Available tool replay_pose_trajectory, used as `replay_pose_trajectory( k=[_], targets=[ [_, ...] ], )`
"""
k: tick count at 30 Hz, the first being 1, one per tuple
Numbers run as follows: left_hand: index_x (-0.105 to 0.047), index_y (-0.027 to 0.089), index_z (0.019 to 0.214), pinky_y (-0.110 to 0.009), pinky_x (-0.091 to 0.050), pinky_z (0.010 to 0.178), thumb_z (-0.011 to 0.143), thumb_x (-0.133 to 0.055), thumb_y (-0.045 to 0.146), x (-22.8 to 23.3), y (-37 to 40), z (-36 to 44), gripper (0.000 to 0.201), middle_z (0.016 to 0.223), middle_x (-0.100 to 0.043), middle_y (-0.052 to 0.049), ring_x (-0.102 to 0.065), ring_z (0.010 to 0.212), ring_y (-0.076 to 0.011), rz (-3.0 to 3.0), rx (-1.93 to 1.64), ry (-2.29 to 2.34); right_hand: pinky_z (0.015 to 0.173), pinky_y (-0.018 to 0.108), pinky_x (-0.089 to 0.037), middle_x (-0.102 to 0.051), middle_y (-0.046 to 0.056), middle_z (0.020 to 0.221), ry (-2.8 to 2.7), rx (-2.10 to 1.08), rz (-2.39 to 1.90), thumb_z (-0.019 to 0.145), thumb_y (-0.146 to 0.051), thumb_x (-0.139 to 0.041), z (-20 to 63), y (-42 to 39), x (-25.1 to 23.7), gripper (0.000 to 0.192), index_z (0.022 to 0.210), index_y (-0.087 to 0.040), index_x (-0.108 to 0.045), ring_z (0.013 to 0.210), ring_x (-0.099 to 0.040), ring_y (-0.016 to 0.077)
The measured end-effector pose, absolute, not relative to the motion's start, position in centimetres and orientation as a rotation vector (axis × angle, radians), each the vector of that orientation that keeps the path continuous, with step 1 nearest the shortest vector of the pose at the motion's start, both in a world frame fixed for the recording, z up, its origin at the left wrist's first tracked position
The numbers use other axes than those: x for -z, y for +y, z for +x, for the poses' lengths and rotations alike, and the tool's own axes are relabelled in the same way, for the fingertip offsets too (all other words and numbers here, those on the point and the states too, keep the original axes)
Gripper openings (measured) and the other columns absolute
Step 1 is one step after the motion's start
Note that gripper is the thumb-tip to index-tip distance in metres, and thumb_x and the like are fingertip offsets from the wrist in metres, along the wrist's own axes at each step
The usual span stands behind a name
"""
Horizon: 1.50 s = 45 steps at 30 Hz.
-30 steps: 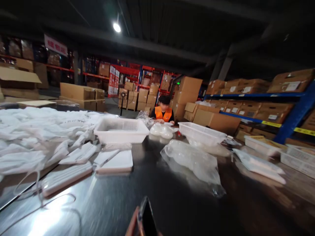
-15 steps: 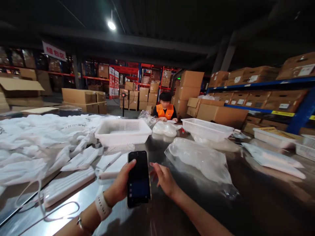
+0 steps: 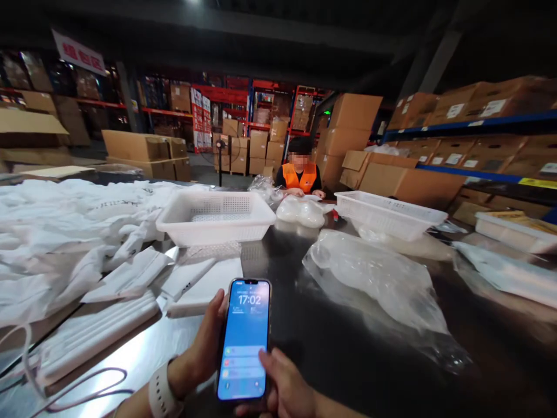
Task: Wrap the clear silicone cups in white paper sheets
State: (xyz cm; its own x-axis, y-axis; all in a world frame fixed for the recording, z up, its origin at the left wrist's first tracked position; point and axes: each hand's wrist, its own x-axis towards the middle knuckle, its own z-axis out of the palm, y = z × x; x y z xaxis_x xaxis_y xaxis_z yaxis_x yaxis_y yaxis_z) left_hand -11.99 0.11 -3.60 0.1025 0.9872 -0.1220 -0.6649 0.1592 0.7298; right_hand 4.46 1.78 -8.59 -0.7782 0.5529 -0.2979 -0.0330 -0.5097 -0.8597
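A smartphone (image 3: 244,331) stands upright over the metal table, its lit lock screen reading 17:02 above a few notification bars. My left hand (image 3: 203,339), with a white watch band (image 3: 163,389) at the wrist, is closed around the phone's left edge. At the lower right edge, my right hand (image 3: 289,383) grips the phone too, thumb on the screen and fingers partly hidden below it. Left of the phone lie flat white packets (image 3: 204,284) and a long white ribbed piece (image 3: 100,337). To the right rests a clear plastic bag (image 3: 374,278) with whitish contents.
White baskets (image 3: 217,238) (image 3: 391,215) stand farther back. White cloth items (image 3: 65,226) are heaped at left, with a cable (image 3: 100,389) in front. A person in an orange vest (image 3: 300,177) sits across the table. Cardboard boxes (image 3: 134,145) and shelving surround the area.
The phone's screen has turned from dark to lit. My right hand has come in from beside the phone onto its lower right edge. The view has tilted downward.
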Motion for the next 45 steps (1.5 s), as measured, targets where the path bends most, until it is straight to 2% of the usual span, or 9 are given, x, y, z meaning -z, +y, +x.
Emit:
replay_pose_trajectory(
  k=[2, 6, 11, 15, 22, 32, 37, 41, 45],
  targets=[
    [-0.067, 0.014, 0.106, -0.041, -0.049, 0.084, 0.078, -0.06, 0.061, 3.3, 0.1, -11.9, 0.055, 0.088, -0.074, -0.009, -0.069, 0.082, -0.0288, 0.572, -1.349, 0.674, 0.055, 0.026, -0.049, -0.07, 0.012, 0.098, -1.224, -2.396, -0.724, 0.064, -0.09, -0.044, 4.4, 1.7, 8.4, 0.093, 0.118, -0.016, -0.057, 0.069, -0.067, 0.0182],
    [-0.068, 0.015, 0.106, -0.043, -0.048, 0.088, 0.078, -0.061, 0.057, 3.3, 0.1, -11.9, 0.051, 0.092, -0.074, -0.009, -0.068, 0.089, -0.0307, 0.541, -1.331, 0.636, 0.041, 0.018, -0.041, -0.07, 0.016, 0.104, -1.24, -2.479, -0.665, 0.059, -0.095, -0.038, 4.6, 1.7, 7.7, 0.104, 0.123, -0.016, -0.06, 0.07, -0.067, 0.0174],
    [-0.067, 0.015, 0.106, -0.042, -0.05, 0.082, 0.075, -0.064, 0.058, 3.7, 0.1, -11.9, 0.054, 0.091, -0.074, -0.011, -0.069, 0.083, -0.0302, 0.537, -1.315, 0.638, 0.045, 0.021, -0.046, -0.068, 0.017, 0.11, -1.198, -2.443, -0.693, 0.063, -0.087, -0.052, 4.7, 1.7, 7.8, 0.095, 0.125, -0.015, -0.054, 0.071, -0.069, 0.0194],
    [-0.067, 0.014, 0.107, -0.045, -0.05, 0.081, 0.075, -0.061, 0.061, 3.8, 0.1, -11.9, 0.057, 0.087, -0.074, -0.011, -0.069, 0.081, -0.0311, 0.514, -1.267, 0.646, 0.068, 0.03, -0.053, -0.067, 0.013, 0.111, -1.239, -2.377, -0.709, 0.061, -0.051, -0.081, 4.8, 1.6, 7.9, 0.07, 0.115, -0.015, -0.055, 0.093, -0.068, 0.0244],
    [-0.069, 0.014, 0.105, -0.043, -0.051, 0.079, 0.078, -0.056, 0.061, 4.1, 0.1, -12.1, 0.055, 0.086, -0.074, -0.012, -0.068, 0.077, -0.028, 0.479, -1.244, 0.673, 0.075, 0.036, -0.05, -0.066, 0.012, 0.113, -1.204, -2.399, -0.746, 0.056, -0.034, -0.08, 4.7, 1.5, 7.3, 0.065, 0.113, -0.016, -0.053, 0.097, -0.066, 0.0269],
    [-0.071, 0.008, 0.093, -0.041, -0.05, 0.081, 0.079, -0.057, 0.059, 4.8, 0.2, -12.1, 0.055, 0.083, -0.074, -0.014, -0.068, 0.075, -0.0279, 0.463, -1.197, 0.638, 0.072, 0.032, -0.051, -0.067, 0.011, 0.111, -1.269, -2.395, -0.694, 0.06, -0.038, -0.08, 4.7, 1.6, 7.5, 0.064, 0.115, -0.016, -0.056, 0.095, -0.066, 0.0242],
    [-0.07, 0.01, 0.09, -0.041, -0.05, 0.078, 0.082, -0.052, 0.054, 4.6, 0.4, -12.1, 0.049, 0.084, -0.073, -0.014, -0.068, 0.078, -0.0296, 0.445, -1.199, 0.628, 0.046, 0.019, -0.045, -0.068, 0.014, 0.106, -1.294, -2.443, -0.834, 0.058, -0.048, -0.08, 5.0, 1.7, 7.4, 0.075, 0.117, -0.015, -0.047, 0.072, -0.068, 0.019],
    [-0.068, 0.012, 0.086, -0.034, -0.048, 0.063, 0.069, -0.062, 0.031, 5.2, 0.5, -12.2, 0.026, 0.068, -0.07, -0.007, -0.063, 0.062, -0.0229, 0.488, -1.309, 0.696, 0.04, 0.02, -0.045, -0.07, 0.017, 0.097, -1.239, -2.43, -0.919, 0.057, -0.064, -0.076, 5.0, 1.7, 7.6, 0.082, 0.112, -0.012, -0.045, 0.067, -0.069, 0.0219],
    [-0.067, 0.016, 0.097, -0.031, -0.047, 0.063, 0.057, -0.061, 0.018, 5.2, 0.6, -12.2, 0.041, 0.078, -0.071, -0.004, -0.062, 0.065, -0.0205, 0.523, -1.364, 0.68, 0.043, 0.022, -0.047, -0.069, 0.019, 0.099, -1.172, -2.445, -0.823, 0.065, -0.075, -0.063, 4.9, 1.7, 7.6, 0.083, 0.113, -0.009, -0.05, 0.068, -0.07, 0.0227]
  ],
)
